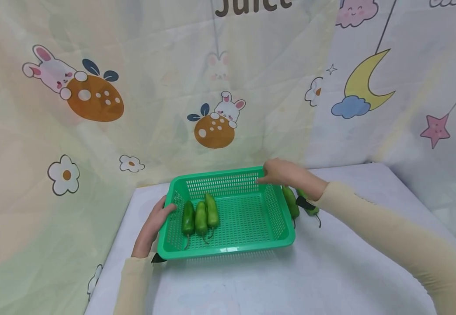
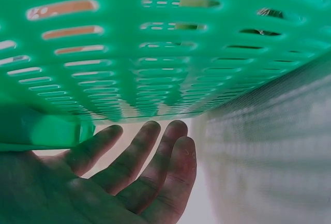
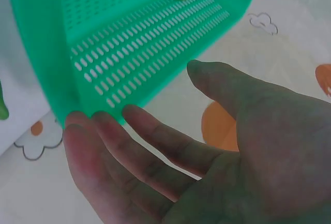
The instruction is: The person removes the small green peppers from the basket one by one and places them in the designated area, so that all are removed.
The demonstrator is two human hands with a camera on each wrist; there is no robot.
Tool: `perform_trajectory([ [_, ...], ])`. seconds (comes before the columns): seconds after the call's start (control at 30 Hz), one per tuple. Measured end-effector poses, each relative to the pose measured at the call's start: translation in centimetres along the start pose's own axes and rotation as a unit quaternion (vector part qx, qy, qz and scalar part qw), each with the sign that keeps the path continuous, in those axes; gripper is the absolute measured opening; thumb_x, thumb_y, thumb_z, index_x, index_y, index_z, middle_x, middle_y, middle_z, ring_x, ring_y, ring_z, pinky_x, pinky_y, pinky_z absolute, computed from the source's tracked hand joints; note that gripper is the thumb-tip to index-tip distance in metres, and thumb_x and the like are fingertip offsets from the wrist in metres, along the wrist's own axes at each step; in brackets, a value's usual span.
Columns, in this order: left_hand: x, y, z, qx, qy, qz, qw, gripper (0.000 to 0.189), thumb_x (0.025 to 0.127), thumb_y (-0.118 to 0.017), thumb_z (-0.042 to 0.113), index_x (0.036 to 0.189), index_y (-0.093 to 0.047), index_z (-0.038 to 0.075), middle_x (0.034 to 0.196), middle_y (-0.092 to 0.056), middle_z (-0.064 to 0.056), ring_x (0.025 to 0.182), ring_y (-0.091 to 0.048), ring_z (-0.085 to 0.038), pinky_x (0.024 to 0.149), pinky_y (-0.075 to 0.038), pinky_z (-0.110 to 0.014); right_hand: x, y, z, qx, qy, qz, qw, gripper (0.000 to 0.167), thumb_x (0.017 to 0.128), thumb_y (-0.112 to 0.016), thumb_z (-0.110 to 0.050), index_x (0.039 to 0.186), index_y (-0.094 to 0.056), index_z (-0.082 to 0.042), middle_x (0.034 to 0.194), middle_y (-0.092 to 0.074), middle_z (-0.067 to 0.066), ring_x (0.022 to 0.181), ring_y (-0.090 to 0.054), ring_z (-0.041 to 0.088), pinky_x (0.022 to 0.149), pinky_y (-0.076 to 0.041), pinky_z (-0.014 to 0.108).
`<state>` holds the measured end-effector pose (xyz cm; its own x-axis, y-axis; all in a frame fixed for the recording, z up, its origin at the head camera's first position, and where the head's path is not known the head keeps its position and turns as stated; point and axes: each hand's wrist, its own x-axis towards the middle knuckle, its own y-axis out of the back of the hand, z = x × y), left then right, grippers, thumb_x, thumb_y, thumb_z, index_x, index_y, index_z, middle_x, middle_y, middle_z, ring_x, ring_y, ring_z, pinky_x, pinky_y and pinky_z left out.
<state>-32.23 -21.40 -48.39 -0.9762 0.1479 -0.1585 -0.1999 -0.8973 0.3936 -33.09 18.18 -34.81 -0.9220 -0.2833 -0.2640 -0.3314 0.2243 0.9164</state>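
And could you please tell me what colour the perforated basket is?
The perforated basket is bright green, best seen in the head view.

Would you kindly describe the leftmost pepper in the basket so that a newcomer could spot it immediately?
In the head view, find the green basket on whose left side the person's left hand rests. Three peppers lie side by side inside it. The leftmost pepper is nearest that hand and noticeably darker green than the other two.
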Motion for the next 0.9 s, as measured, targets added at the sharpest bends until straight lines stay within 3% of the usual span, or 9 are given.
perform_trajectory([
  [0.13,0.0,-0.1,-0.1,-0.003,-0.005,0.002,1.0,0.059,0.101,-0.045,0.022,0.157,-0.028,0.011,0.137,-0.053,-0.024,0.101,-0.063,-0.024,0.079,-0.054,-0.032,0.6,-1.0,-0.7,-0.021,0.018,0.004,0.9996,0.052,0.095,-0.065,-0.042,0.059,-0.037,-0.018,0.054,-0.029,-0.007,0.05,-0.033,0.01,0.05,-0.034,0.025],
  [0.27,0.0,-0.1,0.1,-0.006,-0.004,0.002,1.0,0.058,0.101,-0.046,0.023,0.156,-0.031,0.011,0.137,-0.053,-0.023,0.102,-0.062,-0.024,0.08,-0.053,-0.03,1.1,-1.9,-1.6,-0.069,0.027,0.013,0.9972,0.053,0.096,-0.064,-0.042,0.057,-0.035,-0.018,0.053,-0.026,-0.006,0.052,-0.025,0.01,0.049,-0.026,0.027],
  [0.33,-0.5,-0.1,0.9,-0.005,0.0,-0.001,1.0,0.058,0.101,-0.045,0.02,0.156,-0.03,0.009,0.138,-0.052,-0.024,0.105,-0.061,-0.026,0.081,-0.052,-0.03,1.3,-2.4,-2.1,-0.085,0.027,0.017,0.9959,0.052,0.096,-0.064,-0.041,0.059,-0.037,-0.018,0.055,-0.028,-0.006,0.052,-0.027,0.011,0.048,-0.027,0.028],
  [0.4,-0.6,0.0,0.9,-0.002,0.004,0.0,1.0,0.059,0.101,-0.045,0.021,0.157,-0.03,0.011,0.139,-0.052,-0.023,0.106,-0.061,-0.027,0.081,-0.052,-0.031,1.5,-3.0,-2.8,-0.095,0.025,0.014,0.9951,0.048,0.095,-0.065,-0.041,0.062,-0.04,-0.017,0.057,-0.031,-0.005,0.052,-0.03,0.011,0.048,-0.029,0.028],
  [0.63,-0.1,0.2,-0.3,0.006,-0.006,0.001,1.0,0.06,0.101,-0.045,0.023,0.158,-0.028,0.014,0.142,-0.051,-0.021,0.11,-0.059,-0.03,0.083,-0.051,-0.031,2.0,-5.5,-4.6,-0.083,0.008,-0.012,0.9965,0.038,0.094,-0.068,-0.041,0.074,-0.051,-0.014,0.071,-0.045,0.001,0.059,-0.039,0.014,0.051,-0.033,0.028],
  [0.9,0.0,0.0,-0.1,0.001,-0.007,0.007,0.9999,0.057,0.101,-0.045,0.022,0.156,-0.032,0.013,0.138,-0.053,-0.022,0.106,-0.06,-0.03,0.081,-0.052,-0.032,2.7,-7.1,-6.4,-0.069,0.03,-0.015,0.997,0.045,0.094,-0.069,-0.037,0.065,-0.042,-0.016,0.059,-0.033,-0.002,0.054,-0.034,0.013,0.048,-0.028,0.027],
])
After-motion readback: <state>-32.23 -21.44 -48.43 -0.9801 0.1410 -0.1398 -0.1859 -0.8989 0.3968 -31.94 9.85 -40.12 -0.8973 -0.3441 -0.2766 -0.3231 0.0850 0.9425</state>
